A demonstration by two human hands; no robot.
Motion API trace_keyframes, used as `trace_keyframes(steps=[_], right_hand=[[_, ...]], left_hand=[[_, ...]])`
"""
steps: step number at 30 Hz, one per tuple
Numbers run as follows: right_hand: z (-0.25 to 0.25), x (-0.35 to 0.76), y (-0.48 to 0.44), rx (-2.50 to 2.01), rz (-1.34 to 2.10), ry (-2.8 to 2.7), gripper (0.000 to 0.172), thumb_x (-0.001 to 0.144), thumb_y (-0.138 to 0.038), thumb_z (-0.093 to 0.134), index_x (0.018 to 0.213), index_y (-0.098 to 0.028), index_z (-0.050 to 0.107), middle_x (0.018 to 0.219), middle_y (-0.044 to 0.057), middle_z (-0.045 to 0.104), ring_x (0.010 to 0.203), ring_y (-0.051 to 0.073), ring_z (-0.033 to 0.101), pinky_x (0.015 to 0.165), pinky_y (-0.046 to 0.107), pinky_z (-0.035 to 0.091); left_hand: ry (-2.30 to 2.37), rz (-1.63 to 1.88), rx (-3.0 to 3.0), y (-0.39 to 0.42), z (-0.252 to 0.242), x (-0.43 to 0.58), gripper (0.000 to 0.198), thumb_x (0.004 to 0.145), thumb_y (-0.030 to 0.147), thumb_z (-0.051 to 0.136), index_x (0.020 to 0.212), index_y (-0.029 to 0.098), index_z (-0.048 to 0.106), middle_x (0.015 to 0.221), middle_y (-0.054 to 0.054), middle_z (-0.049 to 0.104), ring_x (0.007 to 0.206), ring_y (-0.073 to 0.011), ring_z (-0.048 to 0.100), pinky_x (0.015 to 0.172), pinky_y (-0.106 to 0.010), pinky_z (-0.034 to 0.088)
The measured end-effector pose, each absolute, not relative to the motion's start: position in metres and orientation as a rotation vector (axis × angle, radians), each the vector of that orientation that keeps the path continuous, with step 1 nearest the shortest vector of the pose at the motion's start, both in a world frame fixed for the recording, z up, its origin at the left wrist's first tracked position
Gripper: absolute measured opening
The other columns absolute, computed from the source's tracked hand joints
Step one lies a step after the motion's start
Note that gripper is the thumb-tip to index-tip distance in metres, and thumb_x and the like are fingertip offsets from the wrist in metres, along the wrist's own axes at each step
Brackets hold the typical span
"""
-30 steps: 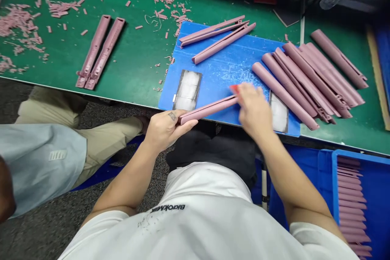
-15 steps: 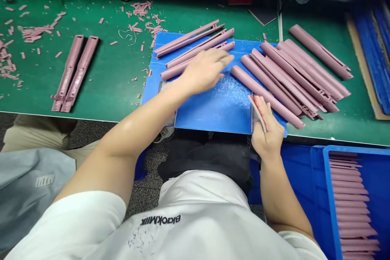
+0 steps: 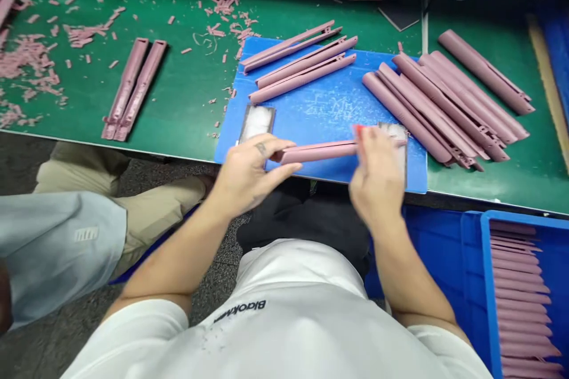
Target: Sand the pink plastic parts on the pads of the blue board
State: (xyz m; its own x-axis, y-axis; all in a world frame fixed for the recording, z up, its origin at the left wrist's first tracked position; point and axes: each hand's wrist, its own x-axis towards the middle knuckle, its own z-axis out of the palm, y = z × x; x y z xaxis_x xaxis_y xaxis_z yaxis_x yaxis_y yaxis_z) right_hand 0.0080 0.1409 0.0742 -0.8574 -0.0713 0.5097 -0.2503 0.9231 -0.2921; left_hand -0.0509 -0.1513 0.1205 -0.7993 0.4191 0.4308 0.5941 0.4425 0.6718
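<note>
A long, hollow pink plastic shell (image 3: 320, 152) is held level above the front edge of the blue sheet (image 3: 320, 124). My left hand (image 3: 251, 174) pinches its left end between thumb and fingers. Near the shell's right end, my right hand (image 3: 377, 174) is closed round a thin flat pad with a red face (image 3: 359, 135); blur and the fingers hide most of the pad. Behind the hands, several similar shells (image 3: 306, 77) lie slanted on the sheet. A larger pile of shells (image 3: 448, 109) rests at the right, partly on the green table.
Two narrow pink parts (image 3: 133, 92) lie side by side on the green table (image 3: 186, 95). Pink scraps (image 3: 33, 65) are scattered at left. A blue crate (image 3: 486, 284) at lower right holds rows of pink shells. Another person's leg (image 3: 155, 204) is close at left.
My left hand has come back from above the shells and now grips one shell's end. My right hand brought the pad left to that shell. The pile's nearest shell is gone from its place.
</note>
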Motion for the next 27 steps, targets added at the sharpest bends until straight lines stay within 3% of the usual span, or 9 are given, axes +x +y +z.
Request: trace_keyframes(steps=[3,6,8,11,13,16,19,23,27], right_hand=[[0.089,0.010,0.108,0.642,0.541,-2.516,0.069,0.108,-0.006,0.040,0.173,-0.021,0.058,0.173,0.013,0.063,0.170,0.029,0.052,0.142,0.059,0.043],[0.092,0.007,0.128,0.399,0.450,-2.606,0.069,0.105,-0.005,0.038,0.166,-0.019,0.066,0.162,0.015,0.072,0.160,0.029,0.063,0.140,0.061,0.045],[0.088,0.008,0.146,0.258,0.447,-2.680,0.070,0.105,-0.007,0.038,0.168,-0.019,0.065,0.167,0.014,0.069,0.164,0.029,0.059,0.141,0.060,0.044],[0.082,0.011,0.159,0.457,0.539,-2.741,0.069,0.107,-0.010,0.038,0.170,-0.022,0.064,0.176,0.010,0.061,0.171,0.027,0.049,0.146,0.056,0.038],[0.078,0.008,0.163,0.309,0.498,-2.762,0.071,0.104,-0.008,0.038,0.170,-0.020,0.064,0.172,0.012,0.064,0.169,0.028,0.053,0.145,0.060,0.038],[0.075,0.000,0.166,0.108,0.444,-2.815,0.076,0.100,-0.009,0.042,0.174,-0.017,0.058,0.175,0.015,0.061,0.169,0.032,0.052,0.144,0.065,0.038],[0.073,-0.009,0.170,0.332,0.484,-2.880,0.079,0.102,-0.010,0.042,0.179,-0.020,0.051,0.180,0.013,0.054,0.173,0.033,0.046,0.145,0.065,0.036],[0.071,-0.026,0.185,0.094,0.325,-2.889,0.080,0.102,-0.011,0.045,0.182,-0.017,0.046,0.180,0.019,0.054,0.171,0.040,0.048,0.140,0.075,0.036],[0.072,-0.034,0.165,0.298,0.284,-2.779,0.080,0.103,-0.011,0.049,0.182,-0.015,0.044,0.179,0.023,0.054,0.169,0.040,0.051,0.139,0.070,0.041]], left_hand=[[-2.357,-1.315,-0.812,-0.133,0.113,-0.019,0.019,0.108,0.031,0.082,0.124,0.021,0.085,0.106,-0.007,0.081,0.094,-0.0198,0.076,0.091,-0.031,0.062],[-2.290,-1.269,-0.830,-0.129,0.107,-0.009,0.024,0.106,0.025,0.085,0.130,0.022,0.083,0.105,-0.006,0.080,0.094,-0.0204,0.075,0.093,-0.033,0.062],[-2.266,-1.213,-0.884,-0.131,0.106,-0.008,0.027,0.106,0.022,0.084,0.133,0.023,0.082,0.104,-0.006,0.079,0.092,-0.0208,0.074,0.093,-0.035,0.062],[-2.227,-1.123,-0.947,-0.135,0.104,-0.009,0.030,0.105,0.020,0.085,0.135,0.022,0.079,0.105,-0.006,0.079,0.091,-0.0213,0.074,0.094,-0.036,0.061],[-2.240,-1.113,-0.971,-0.138,0.102,-0.011,0.030,0.105,0.020,0.084,0.135,0.021,0.078,0.103,-0.006,0.079,0.091,-0.0215,0.073,0.094,-0.036,0.061],[-2.355,-1.114,-0.941,-0.143,0.095,-0.018,0.026,0.108,0.023,0.079,0.134,0.019,0.079,0.108,-0.008,0.078,0.099,-0.0243,0.074,0.097,-0.037,0.062],[-2.513,-1.097,-0.869,-0.148,0.088,-0.033,0.031,0.113,0.031,0.071,0.139,0.018,0.079,0.115,-0.012,0.080,0.107,-0.0278,0.075,0.103,-0.041,0.061],[-2.758,-1.192,-0.619,-0.151,0.087,-0.049,0.039,0.118,0.044,0.059,0.138,0.019,0.081,0.118,-0.011,0.084,0.106,-0.0275,0.077,0.102,-0.039,0.060],[-2.755,-1.443,-0.643,-0.146,0.096,-0.046,0.042,0.110,0.043,0.075,0.144,0.018,0.078,0.110,-0.008,0.083,0.093,-0.0217,0.077,0.092,-0.030,0.061]])
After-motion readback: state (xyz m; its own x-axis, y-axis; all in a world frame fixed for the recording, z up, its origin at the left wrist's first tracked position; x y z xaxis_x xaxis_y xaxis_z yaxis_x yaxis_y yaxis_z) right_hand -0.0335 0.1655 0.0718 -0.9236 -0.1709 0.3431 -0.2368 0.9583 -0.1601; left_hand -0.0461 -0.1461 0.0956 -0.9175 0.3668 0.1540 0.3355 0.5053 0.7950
